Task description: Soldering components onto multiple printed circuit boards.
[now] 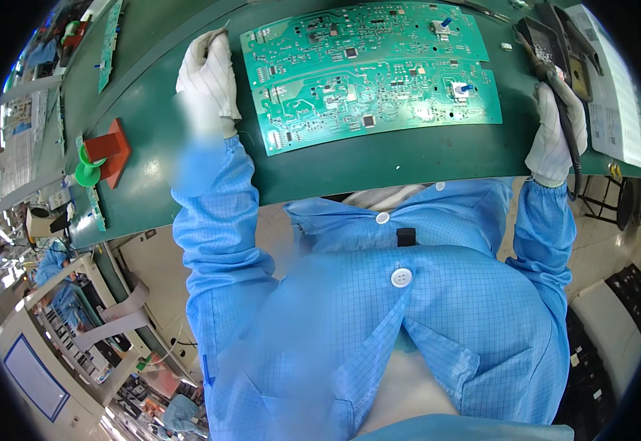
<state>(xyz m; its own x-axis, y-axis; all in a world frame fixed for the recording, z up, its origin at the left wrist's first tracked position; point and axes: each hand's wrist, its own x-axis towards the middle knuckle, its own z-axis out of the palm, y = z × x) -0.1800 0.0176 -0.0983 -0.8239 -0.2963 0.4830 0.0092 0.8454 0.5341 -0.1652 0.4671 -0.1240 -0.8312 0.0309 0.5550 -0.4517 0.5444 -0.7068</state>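
My right hand [552,136], in a white striped glove, is closed around a soldering iron [532,56]. The iron's front end is over a dark tray of solder bits [538,35], and its black cable [571,140] hangs down past my wrist. My left hand [210,73], gloved too, is closed in a pinch left of the boards; a thin end of what looks like solder wire shows at the fingertips. Between my hands lie two joined green circuit boards, a far one [298,48] and a near one [320,103], each with a blue-shafted part at its right.
A red stand with a green spool [88,169] sits at the left of the green table [320,170]. Narrow circuit boards [110,48] lie beyond it. At the right are a printed sheet [621,95] and a small white part [506,46]. Tweezers [482,10] lie at the far edge.
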